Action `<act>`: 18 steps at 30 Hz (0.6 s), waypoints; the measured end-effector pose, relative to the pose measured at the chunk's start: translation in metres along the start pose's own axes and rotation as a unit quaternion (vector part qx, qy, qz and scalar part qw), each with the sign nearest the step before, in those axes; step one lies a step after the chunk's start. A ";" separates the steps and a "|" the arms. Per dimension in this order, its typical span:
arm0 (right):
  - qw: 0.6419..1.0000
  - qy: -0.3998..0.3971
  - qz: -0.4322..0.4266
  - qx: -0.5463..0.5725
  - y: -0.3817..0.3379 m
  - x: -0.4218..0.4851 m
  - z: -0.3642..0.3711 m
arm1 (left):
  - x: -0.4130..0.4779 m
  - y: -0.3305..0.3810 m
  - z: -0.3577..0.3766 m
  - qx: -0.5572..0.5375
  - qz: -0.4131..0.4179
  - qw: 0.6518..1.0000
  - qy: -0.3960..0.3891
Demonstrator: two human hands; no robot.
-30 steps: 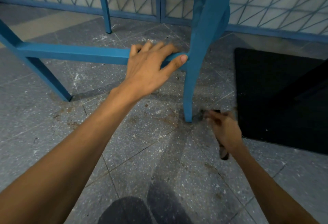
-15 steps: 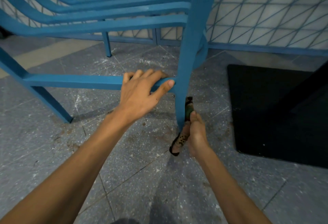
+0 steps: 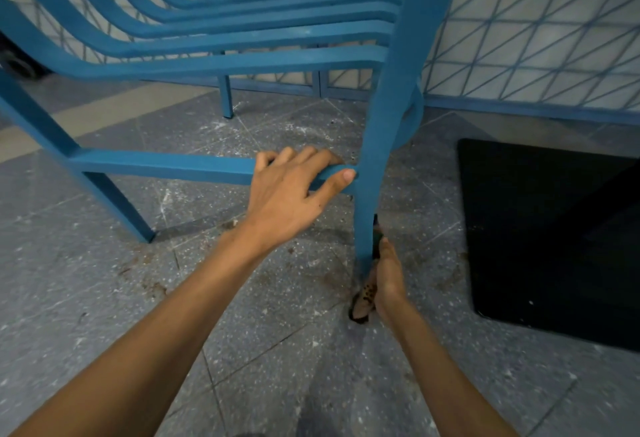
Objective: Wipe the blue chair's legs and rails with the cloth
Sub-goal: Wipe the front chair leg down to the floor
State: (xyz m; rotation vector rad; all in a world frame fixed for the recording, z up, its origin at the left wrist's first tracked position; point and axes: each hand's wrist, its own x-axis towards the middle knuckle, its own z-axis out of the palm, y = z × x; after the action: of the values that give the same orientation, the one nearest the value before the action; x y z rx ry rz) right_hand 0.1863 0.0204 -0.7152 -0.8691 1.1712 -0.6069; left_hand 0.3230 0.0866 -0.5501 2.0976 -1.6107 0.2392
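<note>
The blue chair (image 3: 221,38) stands on the floor with its slatted seat at the top of the view. My left hand (image 3: 294,190) grips the lower side rail (image 3: 159,164) right where it meets the front leg (image 3: 381,145). My right hand (image 3: 386,277) holds a dark patterned cloth (image 3: 365,294) against the right side of that leg, near its foot. The cloth's lower end hangs down to the floor; most of the cloth is hidden between my palm and the leg.
A black mat (image 3: 554,235) lies on the floor right of the leg. Other chair legs stand at the left (image 3: 114,208) and at the back (image 3: 225,97). A blue lattice fence (image 3: 536,31) runs behind. The grey speckled floor (image 3: 277,350) is stained around the leg.
My right hand with the cloth has come from the floor beside the leg's foot up against the leg's lower part. My view has tilted up, showing more of the seat. My left hand stays on the rail.
</note>
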 end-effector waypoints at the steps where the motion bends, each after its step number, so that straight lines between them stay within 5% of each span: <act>1: 1.000 -0.008 -0.013 0.019 -0.015 -0.011 0.006 | 0.000 0.000 0.000 0.003 -0.002 1.000 -0.002; 6: 0.971 -0.089 -0.186 0.121 -0.085 -0.070 0.030 | -0.001 0.000 0.000 0.000 -0.006 1.000 -0.007; 10: 0.945 -0.101 -0.301 0.073 -0.074 -0.085 0.031 | -0.003 -0.002 -0.003 -0.020 -0.008 1.000 -0.008; 13: 0.958 -0.074 -0.273 0.052 -0.038 -0.065 0.030 | -0.005 -0.002 -0.004 -0.024 -0.010 1.000 -0.005; 18: 0.998 -0.029 -0.057 0.021 -0.007 -0.023 0.019 | -0.006 -0.003 -0.004 -0.027 -0.008 1.000 -0.006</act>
State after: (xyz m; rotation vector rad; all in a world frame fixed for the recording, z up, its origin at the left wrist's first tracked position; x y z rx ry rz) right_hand 0.1978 0.0394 -0.6947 -0.9176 1.0588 -0.6931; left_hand 0.3249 0.0943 -0.5505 2.0745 -1.5890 0.1753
